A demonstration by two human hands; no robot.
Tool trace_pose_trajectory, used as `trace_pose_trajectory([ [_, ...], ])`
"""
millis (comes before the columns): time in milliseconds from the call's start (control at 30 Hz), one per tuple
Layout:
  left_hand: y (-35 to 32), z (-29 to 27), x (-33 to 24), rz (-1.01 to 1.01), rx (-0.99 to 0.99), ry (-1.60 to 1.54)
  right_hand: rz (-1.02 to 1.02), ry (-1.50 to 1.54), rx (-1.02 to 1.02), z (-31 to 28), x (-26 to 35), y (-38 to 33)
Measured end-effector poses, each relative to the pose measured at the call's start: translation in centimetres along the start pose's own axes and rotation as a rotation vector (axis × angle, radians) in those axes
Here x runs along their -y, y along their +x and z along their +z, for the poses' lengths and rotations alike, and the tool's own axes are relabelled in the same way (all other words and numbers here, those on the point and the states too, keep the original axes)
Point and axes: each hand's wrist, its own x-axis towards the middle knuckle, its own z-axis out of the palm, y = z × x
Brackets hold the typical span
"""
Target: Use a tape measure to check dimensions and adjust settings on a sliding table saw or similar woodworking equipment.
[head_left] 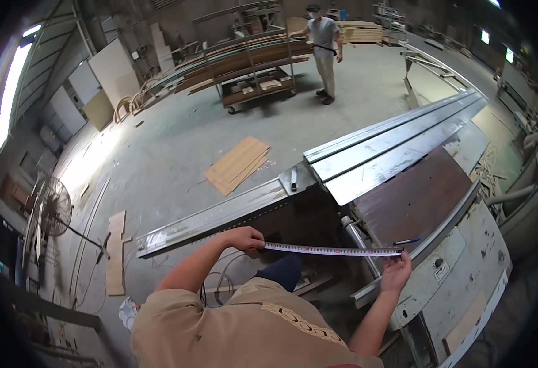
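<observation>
A white tape measure (336, 251) is stretched between my two hands, bowing slightly in front of my body. My left hand (247, 238) is closed on its left end, fingers pinched together. At the other end my right hand (396, 271) grips the tape by the front edge of a sliding table saw. The tape's case cannot be made out. Just beyond my right hand, a blue pen (406, 241) lies on the saw's brown worktop (413, 199). A silver sliding table (397, 144) runs off to the far right.
A long metal rail (220, 211) crosses ahead of my left arm, with a small dark-and-silver tool (294, 178) at its right end. Wooden panels (238, 165) lie on the floor. A person (325, 52) stands by a loaded rack cart (253, 89). A fan (54, 205) stands left.
</observation>
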Motion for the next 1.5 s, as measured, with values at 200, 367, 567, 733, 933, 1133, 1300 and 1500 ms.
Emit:
trace_pose_trajectory([
  [200, 10.1, -6.1, -3.7, 0.266, 0.032, 0.336, -0.085, 0.071, -0.339, -1.2, -5.7, -1.0],
  [367, 24.3, -12.2, -10.8, 0.207, 0.174, 0.543, -0.203, -0.078, -0.550, -1.3, -8.3, 0.3],
  [567, 38.8, -17.0, -18.8, 0.370, 0.212, 0.596, -0.272, -0.287, -0.701, 4.9, -8.8, 11.6],
  [733, 51.4, -17.6, -25.6, 0.499, 0.118, 0.714, -0.311, -0.328, -0.796, 4.3, -4.7, 23.2],
  [933, 66.5, -16.1, -32.0, 0.640, 0.084, 0.741, -0.391, -0.397, -0.879, -1.7, -1.1, 38.3],
  [1133, 76.6, -12.0, -38.7, 0.759, 0.089, 0.741, -0.532, -0.539, -1.003, -8.3, 5.0, 47.1],
  [1300, 82.5, -11.0, -41.2, 0.701, 0.078, 0.851, -0.596, -0.387, -1.078, -12.1, 7.1, 49.8],
  [1500, 84.1, -9.5, -41.7, 0.527, 0.119, 0.859, -0.581, -0.418, -1.213, -11.4, 7.8, 51.2],
])
